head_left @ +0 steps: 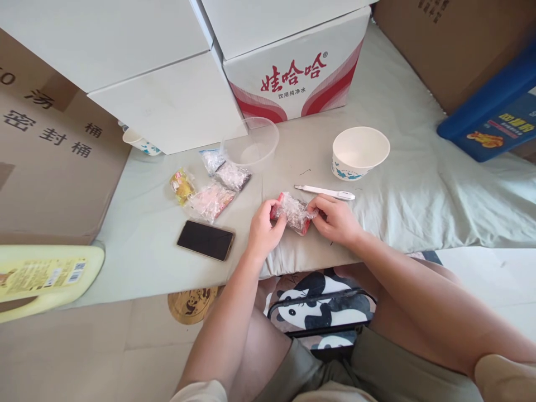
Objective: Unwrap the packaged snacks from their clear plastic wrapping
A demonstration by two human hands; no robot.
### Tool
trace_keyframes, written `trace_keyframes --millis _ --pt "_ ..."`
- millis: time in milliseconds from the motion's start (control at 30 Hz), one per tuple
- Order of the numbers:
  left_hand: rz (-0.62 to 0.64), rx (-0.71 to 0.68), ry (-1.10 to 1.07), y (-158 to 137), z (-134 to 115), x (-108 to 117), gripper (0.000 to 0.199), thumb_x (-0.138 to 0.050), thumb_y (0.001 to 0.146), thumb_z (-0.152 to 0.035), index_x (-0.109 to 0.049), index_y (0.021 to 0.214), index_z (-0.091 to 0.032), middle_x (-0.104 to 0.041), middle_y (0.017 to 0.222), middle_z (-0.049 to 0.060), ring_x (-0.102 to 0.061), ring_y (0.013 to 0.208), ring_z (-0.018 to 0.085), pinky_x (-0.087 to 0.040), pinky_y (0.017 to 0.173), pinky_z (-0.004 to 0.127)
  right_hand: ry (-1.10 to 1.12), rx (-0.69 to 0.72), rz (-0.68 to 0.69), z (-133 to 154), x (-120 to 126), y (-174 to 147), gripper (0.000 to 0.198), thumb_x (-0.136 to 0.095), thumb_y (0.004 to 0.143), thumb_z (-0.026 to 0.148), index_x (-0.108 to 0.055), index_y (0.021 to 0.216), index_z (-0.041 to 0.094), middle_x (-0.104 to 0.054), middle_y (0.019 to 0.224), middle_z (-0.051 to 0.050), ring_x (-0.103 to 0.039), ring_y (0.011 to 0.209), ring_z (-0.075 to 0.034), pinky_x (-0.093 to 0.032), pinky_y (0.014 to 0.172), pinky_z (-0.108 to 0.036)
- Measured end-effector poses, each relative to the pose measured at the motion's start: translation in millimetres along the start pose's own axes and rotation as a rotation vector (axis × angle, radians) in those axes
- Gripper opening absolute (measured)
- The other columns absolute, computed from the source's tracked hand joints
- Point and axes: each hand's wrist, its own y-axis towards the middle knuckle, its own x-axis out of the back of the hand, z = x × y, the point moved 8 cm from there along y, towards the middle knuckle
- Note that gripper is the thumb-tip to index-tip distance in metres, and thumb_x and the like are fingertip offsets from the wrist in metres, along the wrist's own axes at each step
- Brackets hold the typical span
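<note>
A small red packet wrapped in crinkled clear plastic [292,212] lies on the cloth-covered surface between my two hands. My left hand [268,226] grips its left end between thumb and fingers. At the other end, my right hand [333,218] pinches a bunched edge of the clear plastic. Just beyond the packet rests a white utility knife [324,192], close to my right fingers. What is inside the wrapping cannot be made out.
Left of my hands lie a phone [205,240], several plastic-wrapped packets [211,200] and a yellow packet [182,185]. Farther back stand a clear plastic bowl [251,146] and a white paper bowl [360,153]. White boxes [293,78] rise behind; a blue container [489,111] stands right.
</note>
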Motion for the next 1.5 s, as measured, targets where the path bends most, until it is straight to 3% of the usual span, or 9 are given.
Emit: trace_keyframes --millis 200,600,800,967,1067,1167,1267,1367,1500 --pt "-0.022 0.009 -0.041 0 4 0 0.018 -0.058 0.084 -0.023 -0.056 0.102 -0.023 -0.067 0.102 0.006 -0.064 0.092 0.019 -0.052 0.084 0.034 -0.005 0.009 0.002 1 0 0 0.015 -0.051 0.076 0.008 -0.055 0.079 0.022 -0.063 0.076 -0.003 -0.056 0.065 -0.017 -0.044 0.061 -0.029" --pt "-0.007 0.028 -0.028 2 6 -1 0.013 -0.06 0.082 -0.02 -0.055 0.094 -0.022 -0.067 0.096 0.005 -0.064 0.09 0.019 -0.052 0.084 0.034 -0.013 0.013 -0.004 1 1 1 0.015 -0.051 0.075 0.008 -0.055 0.079 0.022 -0.062 0.074 -0.002 -0.055 0.063 -0.017 -0.042 0.059 -0.029" --pt "-0.031 0.081 -0.146 2 16 -4 0.032 -0.053 0.083 -0.012 -0.051 0.113 -0.023 -0.067 0.113 0.008 -0.065 0.106 0.019 -0.052 0.092 0.035 -0.016 0.025 -0.015 2 0 0 0.015 -0.05 0.076 0.008 -0.055 0.079 0.022 -0.06 0.073 -0.002 -0.053 0.062 -0.016 -0.04 0.058 -0.028" --pt "-0.014 0.068 -0.162 3 21 -7 0.028 -0.047 0.084 -0.01 -0.055 0.108 -0.022 -0.068 0.104 0.006 -0.066 0.093 0.017 -0.053 0.082 0.031 0.01 0.007 -0.035 0 4 1 0.015 -0.05 0.074 0.008 -0.054 0.077 0.022 -0.059 0.072 -0.001 -0.052 0.06 -0.015 -0.039 0.056 -0.028" --pt "-0.006 0.061 -0.146 3 20 -4 0.023 -0.045 0.086 -0.011 -0.059 0.101 -0.021 -0.066 0.096 0.005 -0.064 0.086 0.016 -0.053 0.079 0.03 -0.002 -0.035 -0.113 -7 14 2 0.015 -0.05 0.073 0.008 -0.054 0.077 0.023 -0.059 0.072 -0.001 -0.053 0.063 -0.017 -0.041 0.059 -0.029" --pt "0.021 0.016 -0.122 2 11 -2 0.018 -0.055 0.085 -0.021 -0.061 0.102 -0.022 -0.062 0.111 0.008 -0.063 0.095 0.018 -0.053 0.08 0.031 -0.031 -0.123 -0.191 -18 24 3 0.017 -0.049 0.071 0.008 -0.054 0.077 0.023 -0.059 0.072 -0.001 -0.054 0.065 -0.017 -0.041 0.06 -0.03" --pt "0.03 -0.005 -0.101 2 4 -2 0.025 -0.07 0.075 -0.026 -0.063 0.099 -0.021 -0.055 0.123 0.011 -0.062 0.101 0.021 -0.054 0.079 0.032 -0.021 -0.182 -0.194 -24 27 3 0.018 -0.048 0.069 0.009 -0.055 0.078 0.023 -0.061 0.074 -0.001 -0.053 0.065 -0.017 -0.041 0.06 -0.03" --pt "-0.032 0.083 -0.224 4 9 3 0.008 -0.066 0.077 -0.026 -0.061 0.079 -0.019 -0.06 0.112 0.01 -0.063 0.094 0.019 -0.052 0.073 0.029 0.008 -0.22 -0.19 -26 29 2 0.018 -0.047 0.068 0.01 -0.056 0.078 0.023 -0.062 0.076 -0.002 -0.054 0.067 -0.017 -0.041 0.062 -0.03" --pt "-0.176 0.328 -0.584 3 30 11 0.014 -0.064 0.077 -0.029 -0.055 0.073 -0.02 -0.06 0.076 0.001 -0.059 0.07 0.013 -0.05 0.063 0.024 0.058 -0.319 -0.216 -34 36 0 0.017 -0.048 0.067 0.012 -0.056 0.079 0.022 -0.063 0.079 -0.002 -0.054 0.069 -0.017 -0.042 0.064 -0.031"
